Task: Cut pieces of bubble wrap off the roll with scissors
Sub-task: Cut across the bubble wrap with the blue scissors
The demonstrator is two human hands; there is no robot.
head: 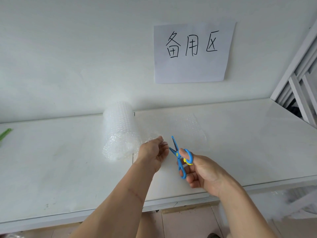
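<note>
Left hand (pixel 154 153) pinches loose bubble wrap end (pixel 151 137) off roll (pixel 120 131), frame centre; right hand (pixel 204 172) grips scissors (pixel 179 156), blades parted.

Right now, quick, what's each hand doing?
Left hand: pinches the loose bubble wrap end.
Right hand: grips the blue scissors, blades open.

Bright, soft, even light across a wide-angle view from a head camera.

Shadows are faint; the white table (pixel 51 160) and wall (pixel 68 48) look washed out. Straight edges bow near the borders, and the lower right corner appears blurred.
</note>
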